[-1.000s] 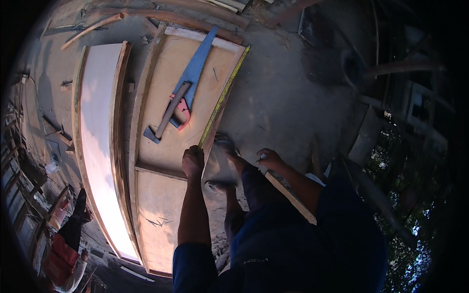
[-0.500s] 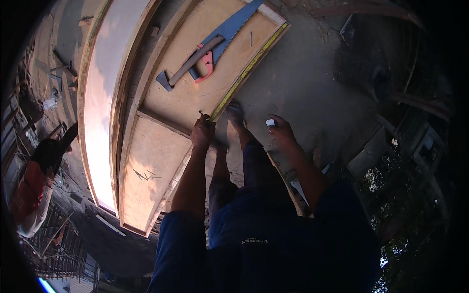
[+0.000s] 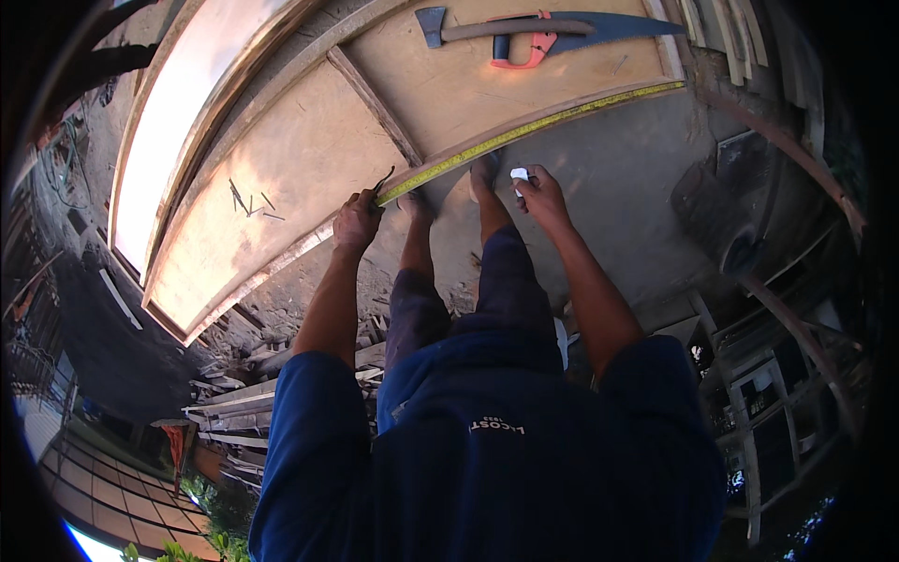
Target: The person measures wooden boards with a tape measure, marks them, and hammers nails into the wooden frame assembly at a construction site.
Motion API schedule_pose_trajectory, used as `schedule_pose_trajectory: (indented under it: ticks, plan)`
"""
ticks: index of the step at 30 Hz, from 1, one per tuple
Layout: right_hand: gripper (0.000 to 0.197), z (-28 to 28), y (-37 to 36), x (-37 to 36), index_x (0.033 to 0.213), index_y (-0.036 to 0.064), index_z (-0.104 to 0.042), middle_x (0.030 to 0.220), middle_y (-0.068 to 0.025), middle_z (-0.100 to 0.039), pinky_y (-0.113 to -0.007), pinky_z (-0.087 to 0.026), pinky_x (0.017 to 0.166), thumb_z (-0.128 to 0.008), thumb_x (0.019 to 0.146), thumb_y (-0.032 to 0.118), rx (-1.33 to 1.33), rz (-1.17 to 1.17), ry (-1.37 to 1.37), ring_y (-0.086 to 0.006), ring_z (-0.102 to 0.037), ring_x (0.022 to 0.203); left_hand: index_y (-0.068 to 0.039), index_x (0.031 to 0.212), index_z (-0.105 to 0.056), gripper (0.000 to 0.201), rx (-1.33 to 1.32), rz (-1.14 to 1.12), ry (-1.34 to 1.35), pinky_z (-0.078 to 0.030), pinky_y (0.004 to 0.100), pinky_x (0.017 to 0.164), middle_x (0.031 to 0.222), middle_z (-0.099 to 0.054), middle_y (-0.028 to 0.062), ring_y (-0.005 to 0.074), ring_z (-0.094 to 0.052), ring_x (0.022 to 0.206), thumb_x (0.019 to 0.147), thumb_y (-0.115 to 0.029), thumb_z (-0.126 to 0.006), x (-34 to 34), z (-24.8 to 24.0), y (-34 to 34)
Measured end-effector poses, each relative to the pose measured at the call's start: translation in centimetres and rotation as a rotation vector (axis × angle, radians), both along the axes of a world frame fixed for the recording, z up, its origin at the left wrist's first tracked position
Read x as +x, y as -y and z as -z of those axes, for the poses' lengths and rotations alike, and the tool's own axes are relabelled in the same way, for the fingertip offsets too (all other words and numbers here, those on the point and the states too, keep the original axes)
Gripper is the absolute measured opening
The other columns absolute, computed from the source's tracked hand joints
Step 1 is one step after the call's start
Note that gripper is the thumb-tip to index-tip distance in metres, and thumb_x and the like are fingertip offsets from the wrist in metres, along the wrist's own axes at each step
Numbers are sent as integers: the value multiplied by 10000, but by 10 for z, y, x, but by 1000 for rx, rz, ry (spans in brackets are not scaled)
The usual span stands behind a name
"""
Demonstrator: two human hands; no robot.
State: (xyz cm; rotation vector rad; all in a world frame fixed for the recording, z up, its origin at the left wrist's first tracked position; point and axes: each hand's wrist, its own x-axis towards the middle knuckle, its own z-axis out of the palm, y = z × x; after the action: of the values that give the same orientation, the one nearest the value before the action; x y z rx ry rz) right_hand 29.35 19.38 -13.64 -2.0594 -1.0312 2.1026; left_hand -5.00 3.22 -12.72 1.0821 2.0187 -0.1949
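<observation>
My left hand (image 3: pixel 358 221) is closed at the near edge of a wood-framed panel (image 3: pixel 309 178), gripping a tape measure. Its yellow blade (image 3: pixel 524 137) runs from my fingers along that edge to the panel's right corner. A thin dark strap or hook sticks up beside the thumb; the tape's case is mostly hidden in my hand. Off the panel, above the ground, my right hand (image 3: pixel 543 199) pinches a small white piece (image 3: pixel 519 176) whose kind I cannot make out. On the panel lie a handsaw (image 3: pixel 618 36) with an orange-and-black handle and a hatchet (image 3: pixel 510 30) across it.
Several loose nails (image 3: pixel 251 201) lie on the panel's left part. A wooden crosspiece (image 3: pixel 376 108) divides the panel. Beyond it stands another pale curved panel (image 3: pixel 178 112). Scrap wood strips (image 3: pixel 234 412) are piled at lower left, and a dark drum-like object (image 3: pixel 712 220) sits at right.
The view has turned, so the panel and tools appear swung clockwise. My left hand still holds the tape at the panel's edge, and my right still holds the white piece.
</observation>
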Motion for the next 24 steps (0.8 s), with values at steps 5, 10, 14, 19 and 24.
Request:
schedule_pose_trajectory:
  ticks: [5,10,14,19,24]
  plan:
    - [312,17,6,-52,1071,-38,-671,962,-188,-739,-383,-574,666,-719,872,198,244,-197,148,-268,-724,744,-166,1167,-633,343,8,-19,2,-546,505,840,1102,-687,117,376,-668,1037,861,-266,-752,-43,4,63]
    - [291,27,12,-82,1033,-36,-670,973,-251,-715,-450,-560,775,-712,869,201,552,-366,298,-409,-705,870,-174,1146,-689,331,124,32,-55,-561,460,867,1168,-651,78,324,-626,1112,835,-241,-781,-72,7,98]
    - [262,24,14,-104,1004,-25,-666,957,-269,-698,-476,-550,810,-694,879,203,686,-496,331,-449,-675,923,-182,1132,-714,308,133,27,-44,-564,446,880,1193,-634,64,307,-610,1119,835,-234,-777,-80,14,106]
    - [221,53,18,-116,1020,-1,-663,961,-266,-693,-499,-540,807,-691,875,164,878,-644,342,-456,-664,916,-178,1129,-719,291,121,3,-10,-562,448,880,1184,-637,68,307,-613,1123,849,-243,-763,-74,16,106]
    - [221,55,24,-126,1016,-16,-665,975,-265,-696,-512,-537,817,-690,861,139,827,-727,470,-459,-664,930,-171,1120,-723,272,135,-31,6,-560,452,889,1174,-636,73,311,-612,1133,859,-243,-751,-71,15,111]
